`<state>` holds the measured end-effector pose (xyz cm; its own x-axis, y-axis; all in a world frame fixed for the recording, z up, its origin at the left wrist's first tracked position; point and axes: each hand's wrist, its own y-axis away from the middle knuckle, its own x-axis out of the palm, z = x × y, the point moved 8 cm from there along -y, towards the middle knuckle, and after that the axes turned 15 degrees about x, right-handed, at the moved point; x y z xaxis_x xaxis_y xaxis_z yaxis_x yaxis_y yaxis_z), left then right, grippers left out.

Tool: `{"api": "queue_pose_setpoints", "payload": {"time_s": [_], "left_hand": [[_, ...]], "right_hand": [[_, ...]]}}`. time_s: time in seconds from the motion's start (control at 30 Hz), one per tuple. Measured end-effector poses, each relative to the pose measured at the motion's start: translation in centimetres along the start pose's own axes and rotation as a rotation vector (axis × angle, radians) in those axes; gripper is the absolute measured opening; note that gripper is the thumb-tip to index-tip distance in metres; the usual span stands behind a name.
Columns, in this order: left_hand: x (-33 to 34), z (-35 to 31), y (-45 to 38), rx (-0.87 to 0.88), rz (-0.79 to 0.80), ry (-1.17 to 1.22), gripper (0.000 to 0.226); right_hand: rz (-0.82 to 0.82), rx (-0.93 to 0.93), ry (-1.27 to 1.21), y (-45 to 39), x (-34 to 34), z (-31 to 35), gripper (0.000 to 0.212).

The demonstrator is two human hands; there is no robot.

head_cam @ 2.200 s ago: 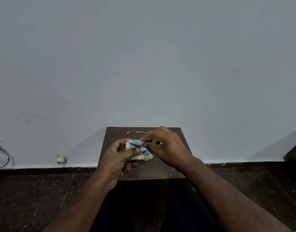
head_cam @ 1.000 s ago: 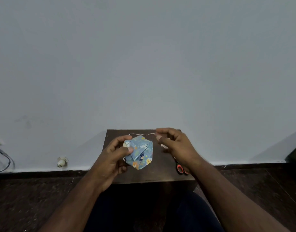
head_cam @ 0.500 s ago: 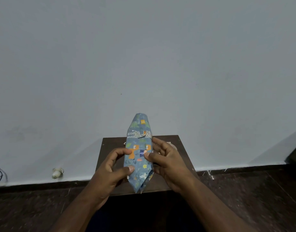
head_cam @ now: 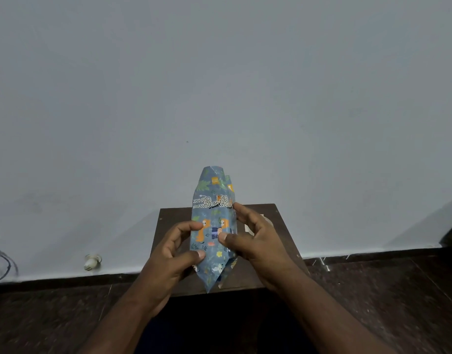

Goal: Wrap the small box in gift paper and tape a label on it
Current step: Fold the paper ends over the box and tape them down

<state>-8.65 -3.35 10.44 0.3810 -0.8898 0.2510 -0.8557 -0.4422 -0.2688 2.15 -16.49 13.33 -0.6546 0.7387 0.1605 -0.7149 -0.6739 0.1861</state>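
The small box is wrapped in blue gift paper (head_cam: 212, 200) printed with animals, and the box itself is hidden inside. The parcel stands upright above the small dark table (head_cam: 168, 221), its folded paper ends pointing up and down. My left hand (head_cam: 174, 254) grips its left side with thumb on the front. On the right side my right hand (head_cam: 255, 241) presses its thumb on the front and its fingers behind. A white piece, perhaps the label (head_cam: 248, 227), shows on the table behind my right hand.
A pale wall fills the upper view, with a dark floor (head_cam: 373, 290) below it. A white plug (head_cam: 92, 260) and a cable (head_cam: 3, 261) lie by the wall at the left. Scissors seen earlier are hidden.
The parcel went from lying flat and folded in my left hand to standing upright with its end flaps unfolded. My right hand came back from the table onto it.
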Motion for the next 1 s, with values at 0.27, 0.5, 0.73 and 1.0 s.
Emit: {"api": "queue_pose_setpoints", "payload": {"time_s": [0.27,0.5,0.73,1.0], "left_hand": [[-0.3,0.4,0.0,0.011,-0.11,-0.07,0.06],[-0.4,0.9,0.2,-0.116,-0.142,-0.032,0.054],[0.0,2.3,0.4,-0.287,-0.212,0.425,0.056],[-0.8,2.9,0.3,-0.27,-0.231,0.234,0.044]], "right_hand": [[0.074,0.018,0.009,-0.2,0.7,-0.5,0.057],[0.009,-0.056,0.084,-0.5,0.5,-0.7,0.056],[-0.066,-0.049,0.121,-1.0,-0.4,-1.6,0.041],[-0.021,-0.05,0.14,-1.3,0.4,-1.3,0.075]]}}
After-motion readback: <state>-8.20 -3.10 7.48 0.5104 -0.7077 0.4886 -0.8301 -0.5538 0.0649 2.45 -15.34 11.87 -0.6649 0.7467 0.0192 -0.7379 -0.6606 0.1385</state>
